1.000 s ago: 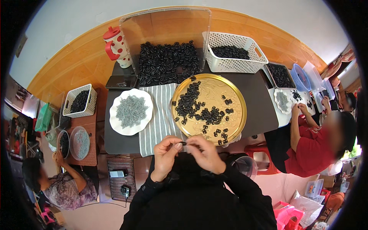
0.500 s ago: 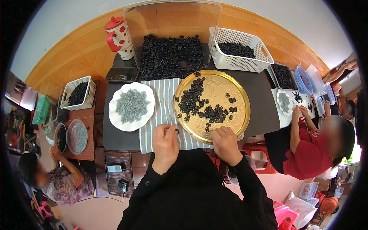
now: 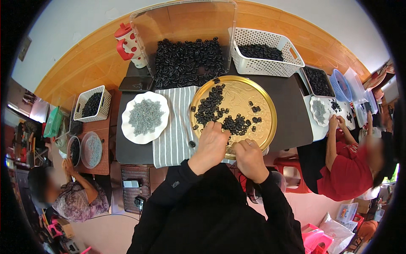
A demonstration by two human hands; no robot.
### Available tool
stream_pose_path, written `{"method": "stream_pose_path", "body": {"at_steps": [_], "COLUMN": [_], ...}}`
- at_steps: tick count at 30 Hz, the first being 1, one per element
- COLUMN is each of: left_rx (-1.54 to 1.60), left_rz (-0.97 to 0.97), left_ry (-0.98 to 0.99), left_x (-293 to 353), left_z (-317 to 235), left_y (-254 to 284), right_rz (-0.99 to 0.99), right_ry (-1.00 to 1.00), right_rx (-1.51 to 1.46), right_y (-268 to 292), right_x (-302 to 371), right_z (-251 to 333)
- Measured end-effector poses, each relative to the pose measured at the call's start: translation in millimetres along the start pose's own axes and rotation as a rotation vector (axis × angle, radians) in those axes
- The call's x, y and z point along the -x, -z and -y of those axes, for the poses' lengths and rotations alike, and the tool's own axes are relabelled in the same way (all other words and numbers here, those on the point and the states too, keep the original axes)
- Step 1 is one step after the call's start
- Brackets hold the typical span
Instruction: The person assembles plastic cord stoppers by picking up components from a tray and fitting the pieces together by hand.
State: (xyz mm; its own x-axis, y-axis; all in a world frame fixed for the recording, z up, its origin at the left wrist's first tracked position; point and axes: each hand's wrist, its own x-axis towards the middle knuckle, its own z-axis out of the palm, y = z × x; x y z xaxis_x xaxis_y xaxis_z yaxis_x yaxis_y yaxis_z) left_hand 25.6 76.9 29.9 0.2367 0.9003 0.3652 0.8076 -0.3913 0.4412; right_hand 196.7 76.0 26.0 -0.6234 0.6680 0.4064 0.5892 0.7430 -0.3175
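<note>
My left hand (image 3: 212,142) reaches over the near left rim of a round golden tray (image 3: 265,95), its fingers curled together. Beside it, my right hand (image 3: 250,158) is closed in a pinch over the tray's near edge. What either hand holds, if anything, is hidden by the fingers. Small black ring-like pieces (image 3: 207,109) lie in heaps on the tray. One loose black piece (image 3: 192,144) rests on the grey-and-white striped cloth (image 3: 169,149), left of my left hand. A scalloped white plate (image 3: 130,134) of small greyish clear pieces (image 3: 146,115) stands on the left.
Behind the tray stand a clear bin (image 3: 230,21) of black pieces and a white basket (image 3: 262,67). A phone (image 3: 136,84) and a red-dotted tumbler (image 3: 133,51) stand at the back left. Co-workers sit left (image 3: 78,199) and right (image 3: 347,169) at their own tables.
My left hand has moved right and away from me, from the cloth to over the tray. The black piece by its fingers now lies alone on the cloth. My right hand has barely moved.
</note>
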Motion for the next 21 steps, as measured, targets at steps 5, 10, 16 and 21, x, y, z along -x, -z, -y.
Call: {"method": "stream_pose_path", "body": {"at_steps": [5, 10, 16, 21], "left_rx": [0.012, 0.118, 0.23, 0.416], "left_rz": [0.063, 0.12, 0.107, -0.047], "left_ry": [0.02, 0.05, 0.098, 0.152], "left_x": [-5.7, -12.5, -9.9, 5.6], "left_z": [2.7, 6.8, 8.7, 16.3], "left_y": [-5.9, -8.8, -7.3, 9.6], "right_rz": [-0.121, -0.062, 0.066, 0.137], "right_ry": [-0.144, -0.054, 0.164, 0.136], "right_rx": [-0.257, -0.219, 0.045, 0.155], "right_y": [4.8, 3.1, 6.3, 6.4], "right_x": [6.1, 4.2, -7.1, -15.3], "right_z": [-9.2, -8.3, 1.9, 5.9]}}
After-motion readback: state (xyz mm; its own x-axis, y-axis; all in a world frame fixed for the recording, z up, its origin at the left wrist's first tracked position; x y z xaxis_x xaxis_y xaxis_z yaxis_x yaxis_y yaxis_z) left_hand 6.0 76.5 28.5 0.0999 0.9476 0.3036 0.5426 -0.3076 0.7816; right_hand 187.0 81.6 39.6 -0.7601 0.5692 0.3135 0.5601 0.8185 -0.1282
